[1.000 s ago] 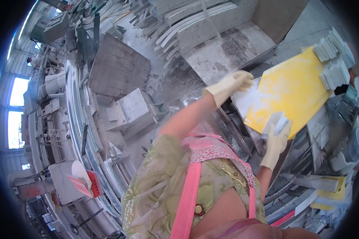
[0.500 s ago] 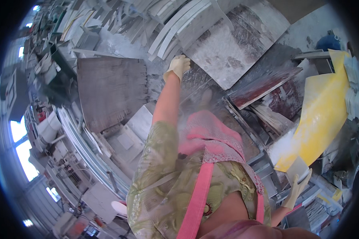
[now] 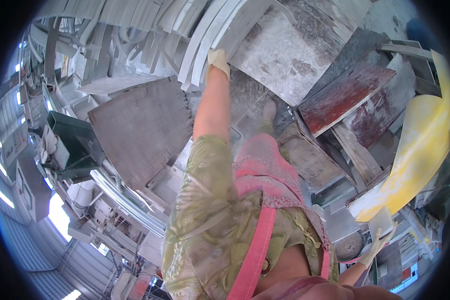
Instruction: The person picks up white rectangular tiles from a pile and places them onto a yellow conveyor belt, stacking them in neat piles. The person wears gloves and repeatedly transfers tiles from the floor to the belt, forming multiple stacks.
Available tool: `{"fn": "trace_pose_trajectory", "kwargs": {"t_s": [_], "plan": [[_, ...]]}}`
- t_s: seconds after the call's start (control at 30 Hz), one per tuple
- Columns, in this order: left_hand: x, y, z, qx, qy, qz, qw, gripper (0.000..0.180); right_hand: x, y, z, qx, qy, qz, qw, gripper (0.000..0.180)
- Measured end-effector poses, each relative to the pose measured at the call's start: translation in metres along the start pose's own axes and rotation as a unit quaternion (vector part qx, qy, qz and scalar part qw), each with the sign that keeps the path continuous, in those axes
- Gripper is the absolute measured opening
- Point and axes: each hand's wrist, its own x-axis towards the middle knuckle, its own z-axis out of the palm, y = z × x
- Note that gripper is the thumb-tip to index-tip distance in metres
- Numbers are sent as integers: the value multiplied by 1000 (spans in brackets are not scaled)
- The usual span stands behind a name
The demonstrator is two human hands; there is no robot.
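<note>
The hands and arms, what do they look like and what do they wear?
The left hand and right hand wear plain cream gloves. The left sleeve is olive green with a paler pattern, leaving the forearm bare. The right sleeve hardly shows.

Left arm (image 3: pixel 212 111) nearly straight out ahead, gloved left grip (image 3: pixel 218 62) foremost, gloved right grip (image 3: pixel 378 245) out sideways.

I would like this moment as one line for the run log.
left hand: at pale strips, grip unclear | right hand: holds grey slab | nearby: yellow sheet, red board
</note>
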Motion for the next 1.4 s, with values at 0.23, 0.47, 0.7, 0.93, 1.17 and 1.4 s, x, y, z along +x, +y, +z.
{"fn": "trace_pose_trajectory", "kwargs": {"t_s": [0.23, 0.47, 0.7, 0.93, 1.17, 1.4], "plan": [[16, -3, -7, -35, -28, -6, 999, 40, -8, -34, 9, -24, 22, 29, 999, 79], [21, -16, 2, -111, -24, -65, 991, 44, -7, -41, 8, -1, 8, 43, 999, 79], [22, -127, 33, -405, -56, -103, 907, 34, -6, -36, 9, 22, 11, 34, 999, 81], [54, -120, 40, -430, -95, -69, 895, 33, -6, -35, 8, -3, 16, 26, 1000, 82], [10, -4, -4, 211, -89, 8, 973, 27, -8, -42, 8, -37, 20, 61, 997, 76], [6, 17, -11, 216, -37, -36, 975, 42, -10, -51, 13, -73, 34, 97, 992, 78]]}}
